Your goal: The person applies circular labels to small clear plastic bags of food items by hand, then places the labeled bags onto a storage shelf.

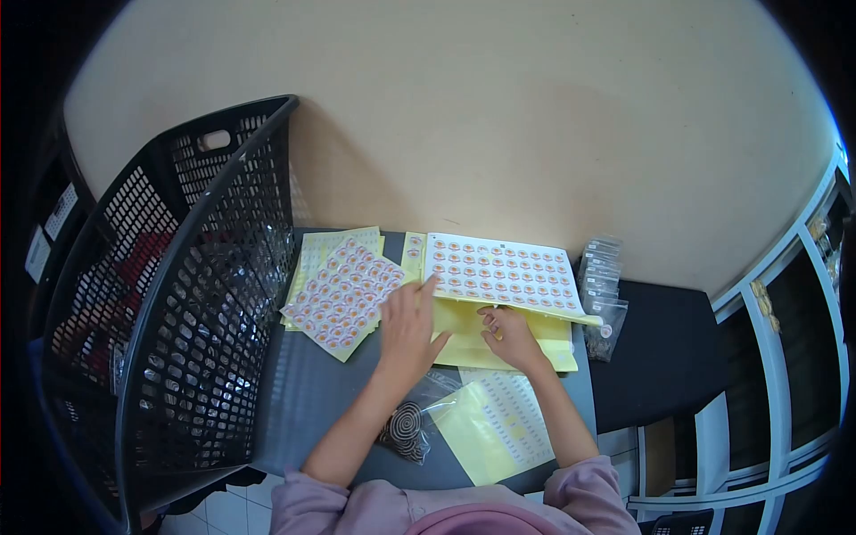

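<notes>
In the head view, a white sticker sheet (499,269) is being worked on near the back right corner of the worktop (321,392), above yellow paper (464,332). The left hand (408,319) is being held open at the sheet's left end, its fingers extended and its thumb spread. The right hand (511,337) is being held with bent fingers by the sheet's near edge; whether anything is being gripped by it cannot be told.

The back left corner is being covered by overlapping sticker sheets (343,294). Near the front edge, a clear bag (408,428) with a dark spiral-patterned item is lying beside a yellow sheet (465,437), which is partly overlapping a printed sheet (522,406). The left edge is being flanked by a black basket (214,192), the right edge by small clear bags (602,276).
</notes>
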Available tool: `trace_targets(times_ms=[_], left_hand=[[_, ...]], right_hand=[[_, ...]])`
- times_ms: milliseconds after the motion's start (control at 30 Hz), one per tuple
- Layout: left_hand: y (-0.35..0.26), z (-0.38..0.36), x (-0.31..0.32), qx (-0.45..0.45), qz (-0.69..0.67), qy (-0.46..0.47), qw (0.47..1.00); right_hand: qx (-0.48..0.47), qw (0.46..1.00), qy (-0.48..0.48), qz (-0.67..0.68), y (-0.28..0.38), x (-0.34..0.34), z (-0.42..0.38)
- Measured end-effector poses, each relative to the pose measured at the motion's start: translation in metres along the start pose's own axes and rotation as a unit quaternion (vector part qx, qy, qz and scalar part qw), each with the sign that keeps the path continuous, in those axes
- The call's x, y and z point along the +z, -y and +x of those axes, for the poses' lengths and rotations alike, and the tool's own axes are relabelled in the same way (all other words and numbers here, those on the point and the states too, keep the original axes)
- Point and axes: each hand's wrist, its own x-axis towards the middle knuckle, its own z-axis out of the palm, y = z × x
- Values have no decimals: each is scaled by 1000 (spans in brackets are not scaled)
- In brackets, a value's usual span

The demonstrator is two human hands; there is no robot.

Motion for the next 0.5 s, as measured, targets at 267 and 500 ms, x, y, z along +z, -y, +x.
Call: trace_targets(times_ms=[267,500], left_hand=[[-3,84,52,211,42,17,976],[-20,138,11,202,41,-96,974]], right_hand=[[-75,962,-128,-230,-15,12,-24],[78,983,-153,66,-25,15,-31]])
